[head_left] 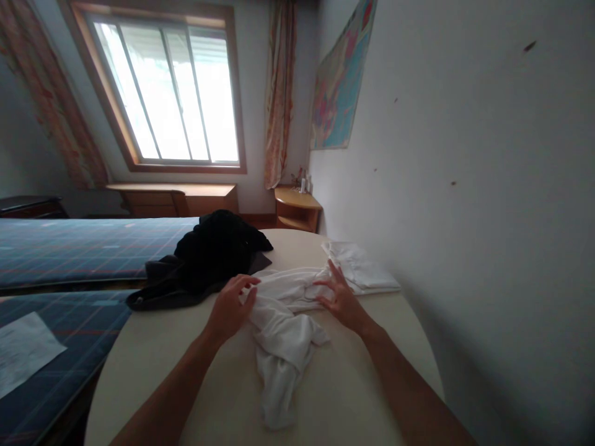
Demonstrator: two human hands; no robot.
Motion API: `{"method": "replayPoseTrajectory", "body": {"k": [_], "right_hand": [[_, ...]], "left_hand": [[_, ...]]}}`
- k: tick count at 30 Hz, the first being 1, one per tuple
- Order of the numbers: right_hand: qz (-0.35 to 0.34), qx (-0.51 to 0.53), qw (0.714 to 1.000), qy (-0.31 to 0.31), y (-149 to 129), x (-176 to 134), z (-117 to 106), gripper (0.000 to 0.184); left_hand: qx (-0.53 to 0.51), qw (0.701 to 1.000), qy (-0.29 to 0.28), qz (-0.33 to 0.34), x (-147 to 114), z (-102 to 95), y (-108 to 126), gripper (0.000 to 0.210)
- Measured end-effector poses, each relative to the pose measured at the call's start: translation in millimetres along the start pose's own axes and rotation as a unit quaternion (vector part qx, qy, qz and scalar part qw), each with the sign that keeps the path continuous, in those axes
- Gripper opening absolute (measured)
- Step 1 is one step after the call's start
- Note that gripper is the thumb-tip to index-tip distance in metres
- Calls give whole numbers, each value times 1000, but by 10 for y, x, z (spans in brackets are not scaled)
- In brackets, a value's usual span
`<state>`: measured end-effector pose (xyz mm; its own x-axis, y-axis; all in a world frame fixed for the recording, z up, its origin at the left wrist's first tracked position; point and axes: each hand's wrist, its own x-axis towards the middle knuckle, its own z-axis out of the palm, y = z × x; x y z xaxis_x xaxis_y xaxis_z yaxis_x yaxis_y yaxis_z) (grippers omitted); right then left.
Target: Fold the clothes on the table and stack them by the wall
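A crumpled white garment (288, 337) lies on the round cream table (218, 396), one narrow part trailing towards me. At its left edge is my left hand (232, 306), fingers bent and the thumb apart from them, with no cloth gripped between. My right hand (343, 300) spreads its fingers over the garment's right end; whether the fingertips touch the cloth I cannot tell. Just beyond that hand, a flat, folded white garment (367, 269) rests near the table's right edge.
Dark clothes (218, 248) are heaped at the table's back left. Two beds with blue plaid covers (93, 248) stand to the left, a paper sheet (28, 350) on the nearer one. A white wall (488, 248) runs along the right. A corner shelf (297, 198) stands behind.
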<state>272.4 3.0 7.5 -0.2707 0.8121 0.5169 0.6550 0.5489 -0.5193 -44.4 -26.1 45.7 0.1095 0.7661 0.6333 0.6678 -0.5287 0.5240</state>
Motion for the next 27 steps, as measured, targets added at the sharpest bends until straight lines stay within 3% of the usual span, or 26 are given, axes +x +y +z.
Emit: {"method": "replayPoseTrajectory", "body": {"k": [3, 7, 9, 12, 15, 19, 21, 23, 27], "right_hand": [[-20, -33, 996, -83, -118, -21, 31, 25], [-39, -62, 993, -88, -159, 24, 42, 7], [-30, -62, 997, -33, -136, 63, 0, 10], [11, -66, 992, 102, -61, 102, -146, 24], [84, -90, 969, 216, 42, 98, -315, 38], [170, -85, 955, 226, 109, 72, -384, 39], [160, -58, 964, 206, 76, 73, -343, 35], [108, -29, 978, 175, 4, 83, -278, 31], [-34, -41, 997, 64, -173, 94, -125, 24]], "left_hand": [[24, 990, -127, 46, -91, 100, 123, 25], [22, 985, -172, 17, -121, 158, 106, 19], [-14, 990, -138, -8, -73, 113, 52, 19], [-58, 994, 2, -87, 37, -32, -79, 25], [-55, 973, 130, -184, 121, -179, -273, 28], [-52, 955, 158, -245, 141, -214, -463, 30], [-42, 965, 148, -211, 120, -154, -445, 35], [-20, 984, 117, -131, 80, -63, -352, 39], [32, 999, -31, 17, -44, 141, -140, 47]]}}
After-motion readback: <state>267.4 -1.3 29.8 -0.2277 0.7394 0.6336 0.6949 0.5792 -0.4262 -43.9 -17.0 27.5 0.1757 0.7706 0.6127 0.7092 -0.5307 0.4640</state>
